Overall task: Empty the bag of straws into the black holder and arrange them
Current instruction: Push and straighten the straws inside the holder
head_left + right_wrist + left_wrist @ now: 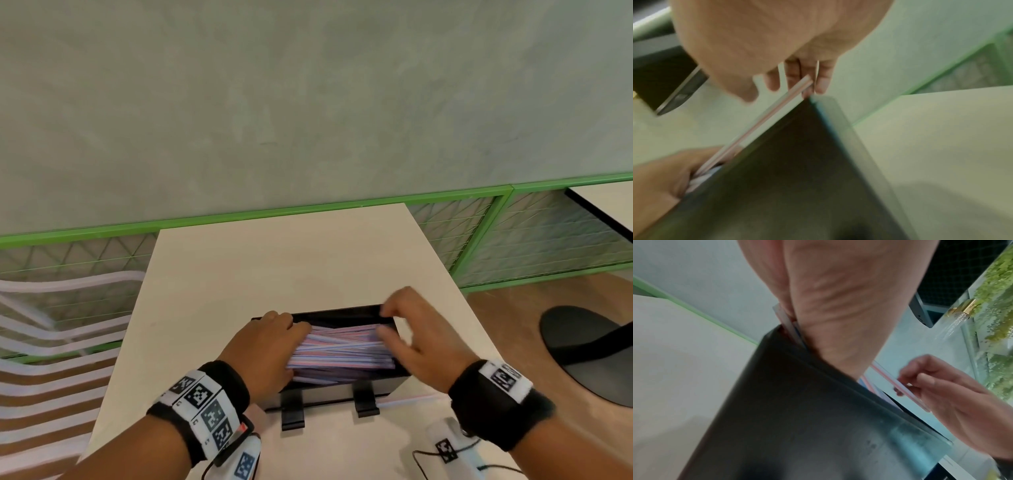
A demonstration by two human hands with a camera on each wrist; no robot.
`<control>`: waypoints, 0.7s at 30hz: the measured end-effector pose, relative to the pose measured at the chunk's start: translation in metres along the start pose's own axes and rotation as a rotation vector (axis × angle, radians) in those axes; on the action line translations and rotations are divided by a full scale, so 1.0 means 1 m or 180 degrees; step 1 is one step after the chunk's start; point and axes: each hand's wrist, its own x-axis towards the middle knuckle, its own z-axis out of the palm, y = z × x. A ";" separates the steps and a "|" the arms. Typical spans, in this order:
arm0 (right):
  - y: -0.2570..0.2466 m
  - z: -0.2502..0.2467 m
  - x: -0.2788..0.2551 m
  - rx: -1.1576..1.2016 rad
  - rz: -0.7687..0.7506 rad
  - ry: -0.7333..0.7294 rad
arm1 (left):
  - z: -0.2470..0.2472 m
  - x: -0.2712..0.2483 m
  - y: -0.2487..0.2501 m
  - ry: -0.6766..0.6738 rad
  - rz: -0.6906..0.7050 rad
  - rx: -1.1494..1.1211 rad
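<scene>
The black holder (pixel 329 390) stands on the near part of the white table (pixel 274 260), with striped straws (pixel 342 349) piled lengthwise inside. My left hand (pixel 284 339) is at the holder's left end, fingers curled round the straw ends. My right hand (pixel 394 320) hovers over the right end. In the left wrist view the right hand (pixel 920 386) pinches one red-striped straw (pixel 890 378). In the right wrist view that straw (pixel 777 110) slants from my fingers down to the left hand (pixel 663 178) above the holder wall (pixel 797 162). No bag is visible.
One loose straw (pixel 411 398) lies on the table by the holder's front right corner. A white wire chair (pixel 51 325) stands left, a black stool (pixel 589 349) right. A green mesh railing (pixel 513 233) runs behind. Cables (pixel 431 462) trail at the table's near edge.
</scene>
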 end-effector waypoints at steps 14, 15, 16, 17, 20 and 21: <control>0.093 0.058 -0.114 -0.1701 0.0709 -0.1708 | -0.004 0.001 0.004 0.0096 0.0050 -0.0014; 0.099 0.053 -0.117 -0.1737 0.0685 -0.1705 | -0.004 0.001 0.003 0.0098 0.0044 -0.0009; 0.100 0.043 -0.119 -0.1612 0.0769 -0.1717 | -0.005 0.000 0.003 0.0093 0.0035 -0.0005; 0.100 0.029 -0.119 -0.1473 0.0918 -0.1612 | -0.005 -0.001 0.003 0.0091 0.0032 0.0007; 0.093 -0.024 -0.115 -0.1248 0.1400 -0.1142 | -0.003 -0.004 0.004 0.0136 0.0078 0.0077; 0.086 -0.042 -0.107 -0.1194 0.1564 -0.0871 | -0.002 -0.005 0.003 0.0152 0.0088 0.0112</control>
